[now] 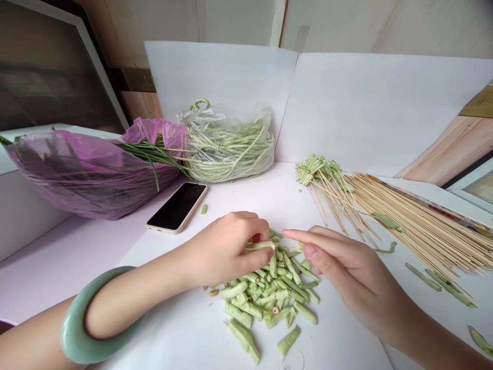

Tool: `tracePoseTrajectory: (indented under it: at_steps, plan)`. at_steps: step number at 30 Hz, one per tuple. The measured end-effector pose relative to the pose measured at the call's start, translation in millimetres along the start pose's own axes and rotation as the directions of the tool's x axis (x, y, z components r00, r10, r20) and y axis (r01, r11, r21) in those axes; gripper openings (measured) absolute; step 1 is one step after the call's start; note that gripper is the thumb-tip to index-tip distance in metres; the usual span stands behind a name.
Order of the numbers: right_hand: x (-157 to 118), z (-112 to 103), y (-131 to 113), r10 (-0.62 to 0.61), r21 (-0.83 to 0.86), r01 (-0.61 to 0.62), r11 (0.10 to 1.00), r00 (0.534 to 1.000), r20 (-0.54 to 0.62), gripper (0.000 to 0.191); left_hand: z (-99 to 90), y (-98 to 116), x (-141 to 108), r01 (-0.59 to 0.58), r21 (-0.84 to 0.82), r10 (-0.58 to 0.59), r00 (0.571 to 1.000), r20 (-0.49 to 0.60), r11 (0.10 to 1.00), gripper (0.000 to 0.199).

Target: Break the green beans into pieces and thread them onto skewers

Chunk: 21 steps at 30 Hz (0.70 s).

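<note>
A pile of cut green bean pieces [269, 293] lies on the white table. My left hand [234, 246], with a jade-green bangle on its forearm, is at the pile's upper left, its thumb and fingers closed on a bean piece [264, 246]. To the right, my right hand [339, 262] has its index finger stretched left and its thumb pressed near a small bean piece [300, 247] at the fingertips. A thin stick [287, 247] shows between the hands, and its right end is hidden at the right fingertips.
A phone [177, 206] lies left of the pile. Behind it are a purple bag of greens [96, 174] and a clear bag of long beans [231, 149]. Bean-loaded skewers [319, 169] and many bare sticks [419, 221] lie at the right, with loose beans [423, 277] nearby.
</note>
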State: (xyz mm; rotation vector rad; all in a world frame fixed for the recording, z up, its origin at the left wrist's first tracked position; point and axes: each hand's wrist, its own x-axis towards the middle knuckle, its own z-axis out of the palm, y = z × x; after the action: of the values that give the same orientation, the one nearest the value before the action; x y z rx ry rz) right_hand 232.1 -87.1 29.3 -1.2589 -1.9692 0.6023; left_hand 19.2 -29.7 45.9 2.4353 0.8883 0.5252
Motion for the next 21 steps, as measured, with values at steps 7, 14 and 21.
tracePoseTrajectory:
  at_steps: [7,14,21]
  plan:
    - [1,7,10,0.044,-0.208,-0.004,0.978,0.982,0.185,0.018,-0.2,-8,0,0.063,0.066,-0.067,0.996,0.059,0.996,0.015]
    - [3,6,13,-0.108,-0.328,0.198,0.924,0.956,0.273,0.011,-1.9,-10,2,0.076,0.106,-0.074,0.997,-0.017,0.991,0.024]
    - [2,4,18,-0.199,-0.332,0.226,0.916,0.973,0.114,0.015,-19.0,-9,-6,0.258,0.357,-0.224,0.965,-0.135,0.898,0.03]
